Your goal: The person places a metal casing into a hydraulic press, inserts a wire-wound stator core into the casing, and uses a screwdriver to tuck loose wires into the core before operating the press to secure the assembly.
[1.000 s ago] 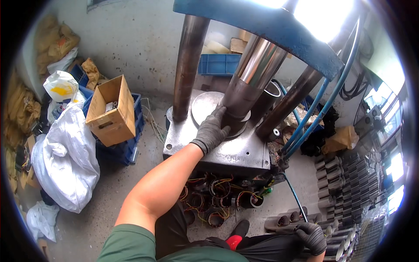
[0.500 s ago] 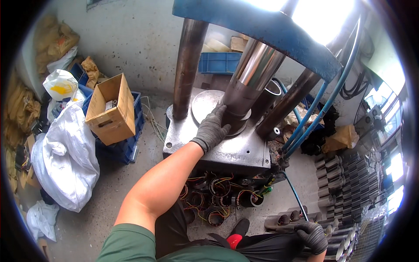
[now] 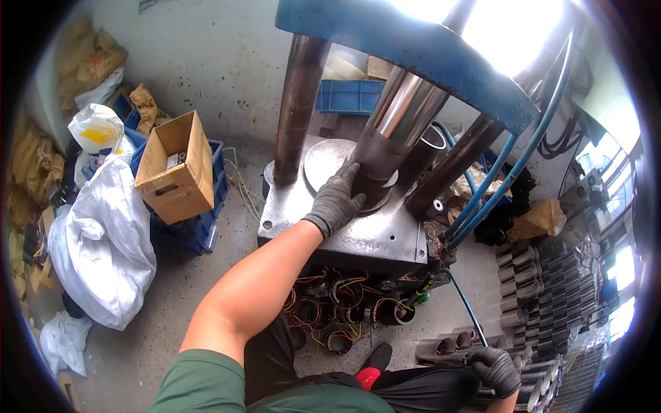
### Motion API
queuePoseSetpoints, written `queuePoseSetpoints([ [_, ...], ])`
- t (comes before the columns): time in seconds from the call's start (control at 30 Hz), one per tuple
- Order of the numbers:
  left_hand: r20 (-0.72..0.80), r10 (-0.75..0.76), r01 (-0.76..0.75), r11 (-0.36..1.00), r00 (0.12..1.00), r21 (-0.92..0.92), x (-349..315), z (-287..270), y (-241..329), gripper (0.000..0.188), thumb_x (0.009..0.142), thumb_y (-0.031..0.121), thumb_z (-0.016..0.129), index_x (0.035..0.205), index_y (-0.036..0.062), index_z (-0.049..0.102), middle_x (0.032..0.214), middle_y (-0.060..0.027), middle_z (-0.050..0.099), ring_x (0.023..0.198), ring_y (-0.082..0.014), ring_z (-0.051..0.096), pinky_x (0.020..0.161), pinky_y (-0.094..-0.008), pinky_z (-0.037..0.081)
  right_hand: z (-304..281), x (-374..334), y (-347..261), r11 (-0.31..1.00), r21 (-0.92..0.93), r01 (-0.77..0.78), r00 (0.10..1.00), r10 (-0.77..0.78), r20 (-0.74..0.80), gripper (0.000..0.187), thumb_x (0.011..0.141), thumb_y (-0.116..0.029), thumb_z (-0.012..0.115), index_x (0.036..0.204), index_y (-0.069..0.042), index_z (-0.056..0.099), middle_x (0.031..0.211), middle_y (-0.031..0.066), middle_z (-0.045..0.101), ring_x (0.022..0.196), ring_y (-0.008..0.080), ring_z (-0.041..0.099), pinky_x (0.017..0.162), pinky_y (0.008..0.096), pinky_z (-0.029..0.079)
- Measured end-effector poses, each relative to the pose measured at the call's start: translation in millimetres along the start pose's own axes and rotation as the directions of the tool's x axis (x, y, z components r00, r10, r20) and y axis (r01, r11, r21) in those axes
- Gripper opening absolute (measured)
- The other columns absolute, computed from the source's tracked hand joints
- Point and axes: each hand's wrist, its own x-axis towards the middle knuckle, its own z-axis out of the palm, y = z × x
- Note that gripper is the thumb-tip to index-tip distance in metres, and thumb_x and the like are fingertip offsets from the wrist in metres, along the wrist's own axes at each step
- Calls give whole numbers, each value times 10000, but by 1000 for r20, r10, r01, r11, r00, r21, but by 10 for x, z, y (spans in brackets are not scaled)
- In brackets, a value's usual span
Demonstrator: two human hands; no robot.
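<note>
My left hand (image 3: 336,204), in a dark grey glove, lies against a dark metal cylinder (image 3: 377,160) under the press's shiny ram (image 3: 410,100). Its fingers are stretched out, not wrapped round the cylinder. The cylinder stands upright on a round plate (image 3: 323,164) on the steel press bed (image 3: 372,241). At lower right my gloved right hand (image 3: 497,372) is closed around the end of a thin blue lever rod (image 3: 467,306), which runs up to the side of the press; the grip itself is partly hidden.
Wound motor stators (image 3: 345,293) with coloured wires lie below the bed. Stacked metal tubes (image 3: 544,289) fill the right side. Blue hoses (image 3: 509,175) hang beside a press column (image 3: 458,162). On the left, a cardboard box (image 3: 175,195) sits on blue crates (image 3: 196,237) near white sacks (image 3: 103,248).
The view has shifted slightly. Both hands keep nearly the same places, the left against the cylinder and the right at the lever rod.
</note>
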Motion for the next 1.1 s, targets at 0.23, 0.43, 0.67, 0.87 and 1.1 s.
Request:
queuePoseSetpoints([
  [0.23, -59, 70, -69, 997, 996, 21, 5, 76, -102, 763, 880, 174, 774, 1546, -7, 449, 1597, -238, 472, 1425, -423, 512, 1210, -453, 426, -142, 82, -207, 996, 83, -24, 997, 31, -75, 306, 827, -69, 704, 1116, 0, 777, 1004, 197, 780, 894, 291, 770, 812, 380, 599],
  [0.43, -41, 21, -21, 1000, 999, 3, 15, 93, -48, 767, 881, 164, 773, 1551, -10, 444, 1602, -232, 469, 1427, -419, 512, 1211, -447, 426, -155, 79, -111, 964, 240, -116, 986, 142, -93, 330, 847, -19, 665, 1161, 1, 766, 1005, 175, 786, 876, 237, 753, 813, 356, 592],
  [0.67, -52, 42, -42, 999, 998, 4, 7, 98, -101, 771, 891, 168, 770, 1561, -3, 431, 1611, -221, 462, 1422, -421, 516, 1211, -446, 427, -140, 52, -137, 962, 230, -146, 987, 156, -29, 274, 890, -70, 683, 1143, -10, 770, 970, 178, 788, 900, 261, 774, 831, 357, 599],
  [0.87, -53, 13, -12, 1000, 999, 19, 10, 114, -112, 773, 897, 175, 767, 1567, -1, 423, 1621, -219, 451, 1439, -414, 501, 1223, -446, 415, -163, 50, -182, 972, 186, -145, 989, 135, 66, 286, 879, -47, 657, 1136, 19, 766, 972, 159, 773, 847, 201, 741, 793, 336, 587],
  [1.1, -33, 16, -17, 1000, 999, -12, -4, 77, -71, 779, 897, 179, 763, 1572, 1, 418, 1625, -219, 448, 1437, -412, 504, 1220, -445, 419, -199, 72, -119, 984, 165, -74, 996, 64, 66, 320, 885, -42, 636, 1169, 35, 759, 947, 164, 767, 857, 192, 746, 783, 331, 595],
])
